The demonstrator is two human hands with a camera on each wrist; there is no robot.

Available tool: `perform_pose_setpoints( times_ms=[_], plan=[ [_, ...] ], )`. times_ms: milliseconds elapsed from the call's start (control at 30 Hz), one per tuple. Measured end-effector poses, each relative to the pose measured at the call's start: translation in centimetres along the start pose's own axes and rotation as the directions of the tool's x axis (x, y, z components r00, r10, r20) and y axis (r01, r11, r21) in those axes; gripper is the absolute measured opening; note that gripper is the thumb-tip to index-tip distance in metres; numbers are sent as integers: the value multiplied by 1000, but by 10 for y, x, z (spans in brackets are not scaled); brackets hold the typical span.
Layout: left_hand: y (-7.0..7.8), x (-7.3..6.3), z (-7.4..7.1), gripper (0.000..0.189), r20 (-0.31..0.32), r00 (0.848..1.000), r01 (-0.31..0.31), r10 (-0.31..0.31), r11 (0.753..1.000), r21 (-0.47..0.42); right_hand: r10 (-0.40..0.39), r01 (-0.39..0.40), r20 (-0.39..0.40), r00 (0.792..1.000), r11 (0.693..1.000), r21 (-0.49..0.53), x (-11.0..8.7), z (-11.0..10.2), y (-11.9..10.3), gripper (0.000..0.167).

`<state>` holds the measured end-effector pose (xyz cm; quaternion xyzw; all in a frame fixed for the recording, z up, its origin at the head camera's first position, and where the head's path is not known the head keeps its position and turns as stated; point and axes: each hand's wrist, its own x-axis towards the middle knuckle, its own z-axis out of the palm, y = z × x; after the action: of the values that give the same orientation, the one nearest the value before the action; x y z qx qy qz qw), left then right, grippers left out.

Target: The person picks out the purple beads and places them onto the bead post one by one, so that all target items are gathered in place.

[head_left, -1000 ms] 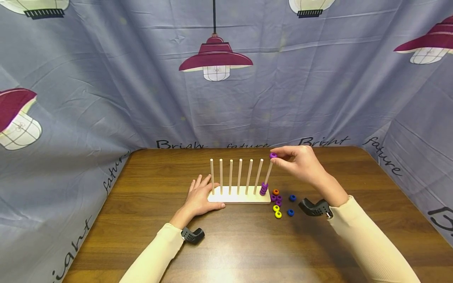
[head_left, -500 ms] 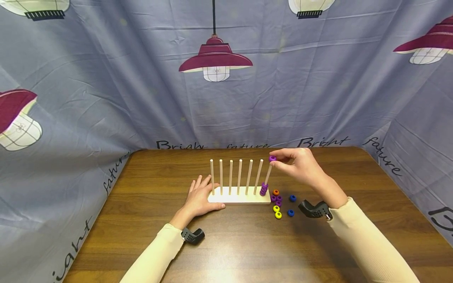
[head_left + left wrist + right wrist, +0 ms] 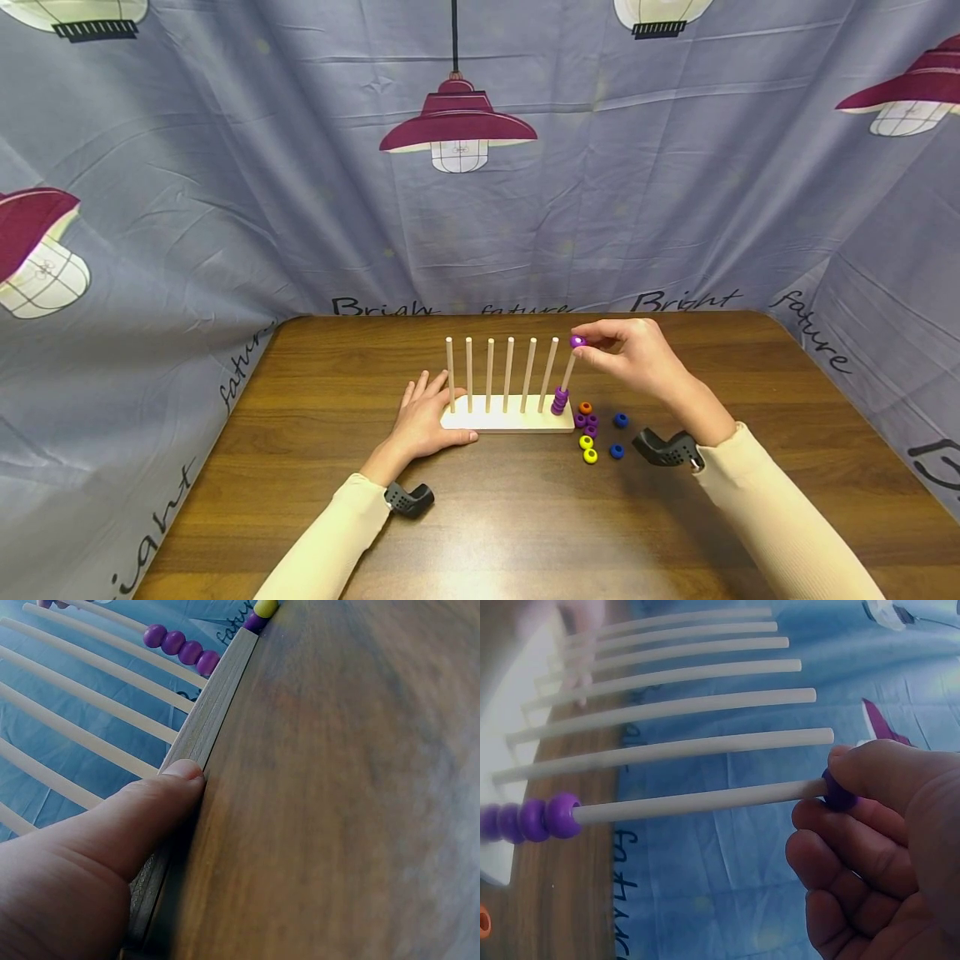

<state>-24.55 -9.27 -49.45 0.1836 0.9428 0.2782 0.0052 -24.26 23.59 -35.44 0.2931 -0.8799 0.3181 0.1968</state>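
Note:
A wooden peg rack with several upright pegs stands on the table. My left hand holds its left end, the thumb along the front edge and the other fingers behind. Several purple beads sit stacked at the bottom of the rightmost peg. At that peg's top, my right hand pinches another purple bead between thumb and index finger. The pale peg tip shows in the bead's hole in the head view. The other pegs are bare.
Right of the rack lie loose beads: an orange bead, several purple beads, two yellow beads and two blue beads. They rest on a brown wooden table, with a printed grey-blue curtain behind.
My right hand has come down slightly with the purple bead, and the peg tip now shows in its hole. My left hand and the rack have stayed put.

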Motion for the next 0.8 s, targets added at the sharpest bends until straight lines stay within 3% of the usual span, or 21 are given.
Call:
perform_pose_setpoints(
  times_ms=[800],
  plan=[
    [-1,1,1,75,3,1000,1,-1,1000,-4,26,-26,52,998,1000,10,-1,3,3,18]
  ],
)
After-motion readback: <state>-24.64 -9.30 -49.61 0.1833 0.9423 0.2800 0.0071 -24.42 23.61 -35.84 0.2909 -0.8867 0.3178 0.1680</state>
